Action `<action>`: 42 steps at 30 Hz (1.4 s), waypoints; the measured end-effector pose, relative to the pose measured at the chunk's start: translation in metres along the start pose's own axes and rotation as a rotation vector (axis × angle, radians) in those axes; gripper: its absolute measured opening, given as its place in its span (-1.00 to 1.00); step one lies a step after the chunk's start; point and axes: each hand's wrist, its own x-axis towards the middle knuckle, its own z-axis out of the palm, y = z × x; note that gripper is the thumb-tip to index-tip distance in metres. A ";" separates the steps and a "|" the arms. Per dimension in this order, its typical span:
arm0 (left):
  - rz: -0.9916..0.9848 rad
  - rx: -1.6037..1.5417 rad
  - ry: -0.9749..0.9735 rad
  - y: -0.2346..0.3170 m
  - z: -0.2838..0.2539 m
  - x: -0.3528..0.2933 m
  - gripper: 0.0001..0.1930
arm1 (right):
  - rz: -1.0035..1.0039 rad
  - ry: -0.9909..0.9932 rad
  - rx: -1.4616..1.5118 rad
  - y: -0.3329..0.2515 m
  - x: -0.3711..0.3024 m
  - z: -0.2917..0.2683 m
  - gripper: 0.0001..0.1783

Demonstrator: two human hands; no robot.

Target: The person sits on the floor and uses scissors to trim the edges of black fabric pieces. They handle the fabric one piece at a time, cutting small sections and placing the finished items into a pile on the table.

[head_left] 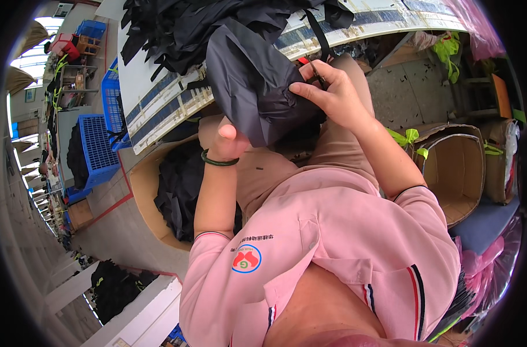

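Observation:
A piece of thin black fabric [246, 87] is held up above my lap, its upper part close to the table edge. My left hand [225, 144] holds it from below at its lower left corner; the thumb shows, while the other fingers are hidden under the cloth. My right hand [336, 92] is closed at the fabric's right side, around small dark scissors [317, 75] whose pointed end sticks up past the fingers. The thumb and forefinger are at a gathered edge of the cloth. Whether they pinch it I cannot tell.
A heap of black fabric pieces [177, 29] lies on the worn table [159, 107]. Beside my legs, a cardboard box [145, 179] holds more black cloth. Blue crates [99, 150] stand at the left, and an open carton [454, 168] at the right.

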 end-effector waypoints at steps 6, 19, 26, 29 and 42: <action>0.058 0.218 0.287 0.007 0.003 0.004 -0.74 | -0.270 0.152 -0.174 0.001 -0.001 0.001 -0.83; 0.185 0.644 0.386 0.015 0.036 -0.001 -0.56 | 0.211 0.127 0.333 -0.010 -0.010 0.002 -0.83; 0.076 0.348 0.604 0.038 -0.009 -0.005 -0.91 | 0.372 0.054 0.438 -0.019 -0.012 -0.011 -0.80; 0.297 0.521 0.685 0.048 -0.011 0.005 -0.88 | 0.303 0.078 0.398 -0.019 -0.013 -0.009 -0.79; 0.395 1.198 -0.032 0.044 0.051 0.034 -0.65 | 0.140 0.006 0.497 -0.037 -0.019 0.003 -0.86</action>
